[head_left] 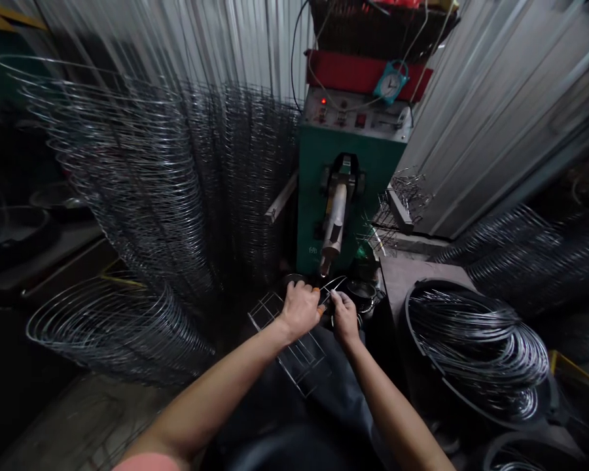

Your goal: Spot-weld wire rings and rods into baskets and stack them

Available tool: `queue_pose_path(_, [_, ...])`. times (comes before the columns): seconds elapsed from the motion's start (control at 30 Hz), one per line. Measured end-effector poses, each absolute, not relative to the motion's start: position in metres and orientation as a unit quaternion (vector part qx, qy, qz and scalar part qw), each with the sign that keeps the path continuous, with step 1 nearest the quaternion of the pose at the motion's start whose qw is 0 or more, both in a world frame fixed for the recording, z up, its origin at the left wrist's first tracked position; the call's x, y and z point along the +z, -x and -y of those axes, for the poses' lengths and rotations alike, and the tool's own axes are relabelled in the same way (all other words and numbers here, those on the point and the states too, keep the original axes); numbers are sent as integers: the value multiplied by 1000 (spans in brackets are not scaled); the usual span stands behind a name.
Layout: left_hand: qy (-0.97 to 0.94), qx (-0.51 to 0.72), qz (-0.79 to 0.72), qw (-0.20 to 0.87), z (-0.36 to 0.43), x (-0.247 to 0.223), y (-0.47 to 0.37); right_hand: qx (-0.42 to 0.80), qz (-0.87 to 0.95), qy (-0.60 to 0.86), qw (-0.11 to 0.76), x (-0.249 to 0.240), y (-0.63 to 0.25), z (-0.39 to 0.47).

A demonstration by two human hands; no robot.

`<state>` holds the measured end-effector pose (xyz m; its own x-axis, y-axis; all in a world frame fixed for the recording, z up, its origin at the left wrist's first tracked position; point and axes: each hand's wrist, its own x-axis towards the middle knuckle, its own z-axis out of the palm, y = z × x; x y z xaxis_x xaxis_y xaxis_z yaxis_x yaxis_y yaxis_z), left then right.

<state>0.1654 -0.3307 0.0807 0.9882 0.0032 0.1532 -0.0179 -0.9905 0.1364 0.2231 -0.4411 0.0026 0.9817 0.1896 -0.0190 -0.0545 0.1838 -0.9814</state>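
My left hand (302, 307), with orange coverings on some fingertips, is closed on a wire frame (294, 377) of thin crossing rods. The frame slants down over my lap, partly hidden by the hand and forearm. My right hand (344, 315) pinches a thin curved wire (338, 281), which arcs between the two hands near the frame's far end. Whether wire and frame touch is too small to tell. Just beyond both hands, the welding machine's electrode tip (325, 267) points down from a thick metal arm (336, 212).
The green welding machine (309, 196) stands ahead, its red light lit. Tall stacks of wire rings (142, 150) rise at the left, with another ring stack (112, 327) lower down. At the right, a black tub (434, 363) holds many curved wires (491, 347).
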Motion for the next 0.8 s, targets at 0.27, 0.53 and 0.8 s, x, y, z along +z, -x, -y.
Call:
queue_pose_path(0.27, [-997,49,-2,59,320,83,-190,71,56,623,777,3,-247,429])
queue_pose_path(0.53, [-997,27,-23,73,320,89,-201,129,42,609,781,3,-261,428])
queue_pose_path(0.8, [-994,46,-69,67,326,88,-190,278,187,708,622,-5,-196,496])
